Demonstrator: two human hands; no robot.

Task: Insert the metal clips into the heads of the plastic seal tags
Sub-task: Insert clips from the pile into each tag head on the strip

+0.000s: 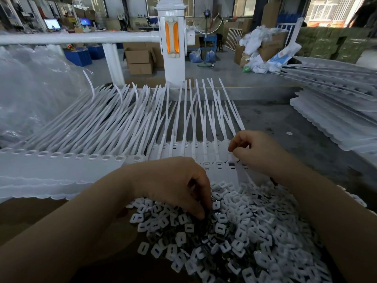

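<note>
Working hands: left hand (179, 184) digs curled fingers into clip pile (234, 231); right hand (259, 152) pinches a tag head (232, 160).
Done: few heads, centre.
Left: left-side row (67, 155) empty.

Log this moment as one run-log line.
left hand: digging in clip pile | right hand: pinching at tag head | tag row: laid flat on table

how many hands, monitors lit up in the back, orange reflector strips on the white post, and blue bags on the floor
hands: 2, left in the clip pile, right at the tags
lit monitors: 2
orange strips on the post: 2
blue bags: 2
total: 8
</note>
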